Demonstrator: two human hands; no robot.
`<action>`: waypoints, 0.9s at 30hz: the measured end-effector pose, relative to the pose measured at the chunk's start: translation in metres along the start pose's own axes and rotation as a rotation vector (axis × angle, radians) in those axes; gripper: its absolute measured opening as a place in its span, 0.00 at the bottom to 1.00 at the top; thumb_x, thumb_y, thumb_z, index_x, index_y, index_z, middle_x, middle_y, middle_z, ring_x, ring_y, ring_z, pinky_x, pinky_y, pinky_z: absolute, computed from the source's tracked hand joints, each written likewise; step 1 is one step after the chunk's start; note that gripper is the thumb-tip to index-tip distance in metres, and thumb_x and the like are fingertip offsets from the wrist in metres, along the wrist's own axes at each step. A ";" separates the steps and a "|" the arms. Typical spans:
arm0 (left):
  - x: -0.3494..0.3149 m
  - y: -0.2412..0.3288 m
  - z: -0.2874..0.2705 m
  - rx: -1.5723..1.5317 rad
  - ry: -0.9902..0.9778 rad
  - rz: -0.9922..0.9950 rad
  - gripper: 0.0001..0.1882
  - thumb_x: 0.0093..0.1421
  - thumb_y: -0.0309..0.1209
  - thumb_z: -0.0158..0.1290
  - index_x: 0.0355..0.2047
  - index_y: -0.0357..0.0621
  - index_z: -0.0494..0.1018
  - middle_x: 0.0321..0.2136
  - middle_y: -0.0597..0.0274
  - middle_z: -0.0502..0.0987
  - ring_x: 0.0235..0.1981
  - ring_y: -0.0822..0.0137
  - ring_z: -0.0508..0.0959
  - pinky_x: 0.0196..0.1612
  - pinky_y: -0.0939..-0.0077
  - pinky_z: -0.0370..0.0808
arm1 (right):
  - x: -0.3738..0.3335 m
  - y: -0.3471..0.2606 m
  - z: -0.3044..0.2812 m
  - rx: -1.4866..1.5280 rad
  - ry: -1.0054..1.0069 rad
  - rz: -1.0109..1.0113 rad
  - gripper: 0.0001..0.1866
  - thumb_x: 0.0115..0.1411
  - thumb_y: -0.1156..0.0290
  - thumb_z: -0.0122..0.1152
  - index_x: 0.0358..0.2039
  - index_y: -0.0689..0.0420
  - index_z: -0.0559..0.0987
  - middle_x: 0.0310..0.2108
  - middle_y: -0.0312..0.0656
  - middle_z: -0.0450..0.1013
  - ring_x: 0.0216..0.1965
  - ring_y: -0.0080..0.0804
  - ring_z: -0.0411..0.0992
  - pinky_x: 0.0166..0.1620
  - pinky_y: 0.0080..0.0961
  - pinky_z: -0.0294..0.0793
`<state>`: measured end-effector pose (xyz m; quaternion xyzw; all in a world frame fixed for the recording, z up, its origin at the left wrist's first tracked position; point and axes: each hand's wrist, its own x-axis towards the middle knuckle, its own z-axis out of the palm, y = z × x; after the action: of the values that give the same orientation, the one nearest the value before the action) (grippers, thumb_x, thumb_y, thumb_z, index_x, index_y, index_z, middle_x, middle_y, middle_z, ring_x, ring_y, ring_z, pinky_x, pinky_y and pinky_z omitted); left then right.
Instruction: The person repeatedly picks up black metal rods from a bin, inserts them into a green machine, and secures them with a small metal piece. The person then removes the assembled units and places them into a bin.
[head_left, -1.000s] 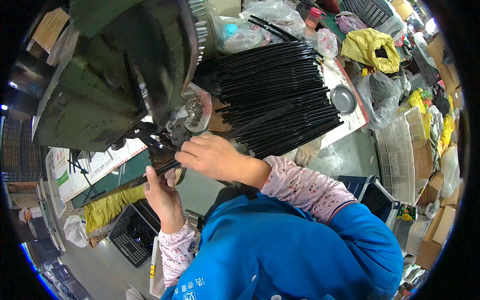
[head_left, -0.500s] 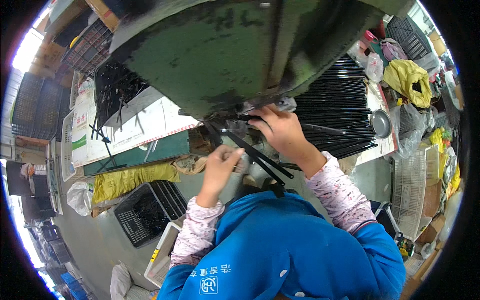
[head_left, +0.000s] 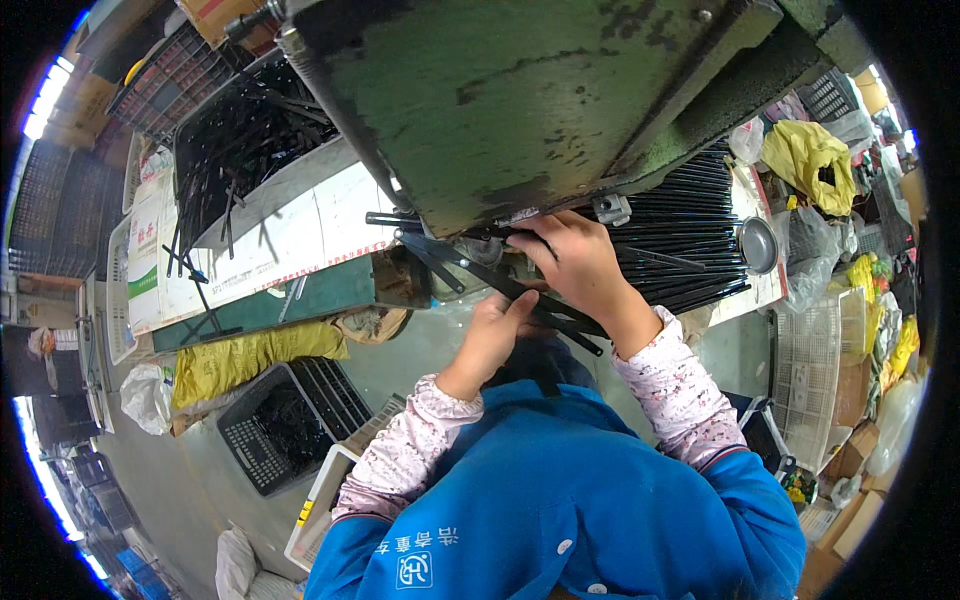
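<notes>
My left hand [head_left: 490, 338] is closed, thumb pressed down, on hinged black metal bars [head_left: 478, 270]. These flat bars slant from the machine's lower edge toward my body, with rivets showing. My right hand [head_left: 575, 262] reaches up under the green machine [head_left: 480, 110], fingers bent round the end of a black rod [head_left: 385, 219] that runs left below the machine. The machine's edge partly hides the fingertips and the rod's middle. Just right of those fingers sits a small metal block [head_left: 611, 209].
Many black rods [head_left: 670, 215] lie stacked at the right, beside a round grey dish [head_left: 759, 246]. A bin of black parts [head_left: 250, 130] stands on the white-topped table [head_left: 310, 225] at left. A dark crate [head_left: 275, 430] is on the floor. The machine overhangs my hands.
My left hand has moved right along the black bars, closer to my right hand. My right hand stays under the machine's edge. The whole view has shifted, showing more of the bin at left.
</notes>
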<state>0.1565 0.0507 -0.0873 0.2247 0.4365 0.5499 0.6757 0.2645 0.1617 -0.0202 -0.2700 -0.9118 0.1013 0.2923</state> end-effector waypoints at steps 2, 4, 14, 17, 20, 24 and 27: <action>-0.003 0.010 0.007 0.028 0.014 -0.009 0.16 0.68 0.31 0.44 0.51 0.33 0.67 0.37 0.53 0.76 0.33 0.63 0.80 0.38 0.68 0.82 | 0.001 -0.002 0.002 -0.010 0.003 0.048 0.08 0.51 0.71 0.62 0.33 0.55 0.82 0.35 0.38 0.77 0.36 0.36 0.75 0.37 0.30 0.76; -0.004 0.012 0.011 0.054 0.027 -0.002 0.15 0.68 0.30 0.43 0.50 0.32 0.66 0.37 0.53 0.76 0.34 0.62 0.80 0.38 0.67 0.82 | 0.002 -0.003 0.003 -0.038 -0.007 0.094 0.08 0.51 0.71 0.63 0.34 0.55 0.81 0.34 0.38 0.77 0.36 0.36 0.76 0.37 0.30 0.76; 0.000 -0.003 0.026 -0.100 0.029 0.093 0.16 0.70 0.33 0.39 0.50 0.31 0.64 0.38 0.51 0.76 0.35 0.60 0.81 0.41 0.67 0.81 | 0.002 -0.002 0.000 0.097 0.057 0.015 0.09 0.51 0.72 0.63 0.34 0.58 0.81 0.33 0.40 0.78 0.33 0.40 0.76 0.36 0.31 0.76; 0.003 -0.005 0.030 -0.175 0.018 0.103 0.16 0.70 0.32 0.39 0.49 0.30 0.64 0.38 0.51 0.76 0.36 0.59 0.81 0.41 0.66 0.81 | 0.001 0.002 0.002 0.041 0.020 -0.040 0.09 0.51 0.71 0.63 0.34 0.58 0.81 0.32 0.42 0.78 0.33 0.40 0.76 0.36 0.31 0.76; 0.004 -0.001 0.035 -0.216 0.049 0.112 0.15 0.70 0.32 0.38 0.47 0.30 0.64 0.38 0.52 0.76 0.36 0.59 0.81 0.42 0.65 0.80 | 0.004 -0.003 0.001 0.026 -0.030 0.008 0.09 0.51 0.70 0.63 0.33 0.59 0.81 0.32 0.43 0.78 0.33 0.41 0.76 0.37 0.31 0.75; 0.016 -0.008 0.037 -0.242 0.083 0.153 0.14 0.70 0.32 0.38 0.46 0.31 0.65 0.38 0.53 0.76 0.38 0.59 0.80 0.42 0.65 0.80 | 0.001 0.001 0.001 -0.004 -0.003 0.051 0.09 0.52 0.65 0.62 0.30 0.56 0.82 0.32 0.43 0.78 0.35 0.41 0.76 0.37 0.31 0.75; 0.017 -0.003 0.041 -0.226 0.073 0.175 0.13 0.70 0.32 0.39 0.46 0.33 0.65 0.38 0.53 0.76 0.39 0.61 0.80 0.42 0.67 0.80 | -0.006 0.006 -0.004 0.084 0.034 0.079 0.11 0.51 0.63 0.63 0.29 0.57 0.82 0.32 0.46 0.78 0.35 0.40 0.76 0.37 0.30 0.75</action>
<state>0.1924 0.0732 -0.0740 0.1640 0.3748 0.6601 0.6300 0.2736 0.1636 -0.0215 -0.2951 -0.8902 0.1464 0.3146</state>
